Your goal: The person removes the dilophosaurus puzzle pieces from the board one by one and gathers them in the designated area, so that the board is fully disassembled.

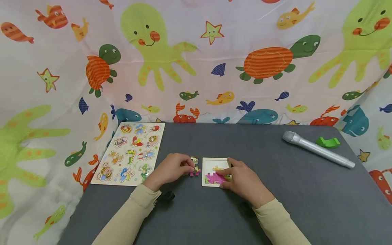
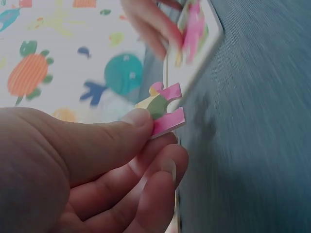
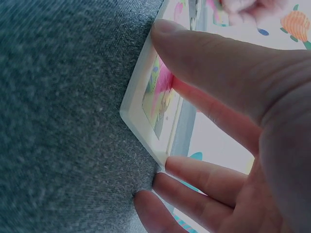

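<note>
My left hand (image 1: 187, 167) pinches a small jigsaw piece (image 1: 194, 169) between thumb and fingers, just left of a white-framed puzzle tray (image 1: 209, 162). In the left wrist view the piece (image 2: 165, 110) is pink and green, held at the fingertips (image 2: 141, 119) and lifted off the cloth near the tray (image 2: 210, 42). My right hand (image 1: 227, 177) rests on the tray's right side, its fingers fairly straight over the pink pieces (image 1: 214, 178). The right wrist view shows the thumb (image 3: 214, 60) along the tray frame (image 3: 137, 104) and the fingers (image 3: 204, 179) at its corner.
A grey cloth covers the table (image 1: 275, 211). A wooden peg puzzle board (image 1: 130, 153) lies at the left edge. A silver microphone (image 1: 318, 149) and a green block (image 1: 328, 142) lie at the back right. Sea-creature fabric (image 1: 196, 61) hangs round the table.
</note>
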`<action>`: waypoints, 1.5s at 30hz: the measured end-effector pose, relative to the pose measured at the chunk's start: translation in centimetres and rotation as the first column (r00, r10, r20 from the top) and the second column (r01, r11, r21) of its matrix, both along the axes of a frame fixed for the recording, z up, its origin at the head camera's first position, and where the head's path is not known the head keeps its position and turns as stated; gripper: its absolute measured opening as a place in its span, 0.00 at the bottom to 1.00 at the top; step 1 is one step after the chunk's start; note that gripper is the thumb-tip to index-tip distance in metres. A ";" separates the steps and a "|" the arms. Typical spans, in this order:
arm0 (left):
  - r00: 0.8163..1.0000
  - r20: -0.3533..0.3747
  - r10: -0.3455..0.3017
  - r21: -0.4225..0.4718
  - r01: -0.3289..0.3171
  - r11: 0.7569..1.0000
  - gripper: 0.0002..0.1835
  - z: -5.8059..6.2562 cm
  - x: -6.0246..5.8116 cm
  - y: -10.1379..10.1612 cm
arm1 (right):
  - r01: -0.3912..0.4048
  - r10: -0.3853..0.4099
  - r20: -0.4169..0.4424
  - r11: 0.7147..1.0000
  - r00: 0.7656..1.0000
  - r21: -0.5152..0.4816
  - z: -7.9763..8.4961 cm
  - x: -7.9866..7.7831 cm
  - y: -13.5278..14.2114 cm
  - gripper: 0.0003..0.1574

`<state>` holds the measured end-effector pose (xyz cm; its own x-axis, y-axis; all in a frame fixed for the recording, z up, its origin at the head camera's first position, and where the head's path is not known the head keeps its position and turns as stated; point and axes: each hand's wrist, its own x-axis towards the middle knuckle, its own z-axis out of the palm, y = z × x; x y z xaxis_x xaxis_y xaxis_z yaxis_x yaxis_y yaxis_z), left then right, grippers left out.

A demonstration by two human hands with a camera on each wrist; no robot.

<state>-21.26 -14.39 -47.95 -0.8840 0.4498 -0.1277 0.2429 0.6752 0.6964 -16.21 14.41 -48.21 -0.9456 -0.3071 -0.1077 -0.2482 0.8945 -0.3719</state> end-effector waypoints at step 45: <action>0.992 -0.124 0.004 -0.087 -0.015 0.996 0.08 0.0 1.7 1.6 | 0.018 -0.016 0.036 0.998 0.999 -0.062 -0.4 -0.3 0.1 0.32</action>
<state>-19.56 -12.78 -47.94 -0.8995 0.4333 -0.0557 0.3169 0.7350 0.5995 -16.52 14.56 -48.56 -0.9465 -0.2985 -0.1224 -0.2191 0.8732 -0.4354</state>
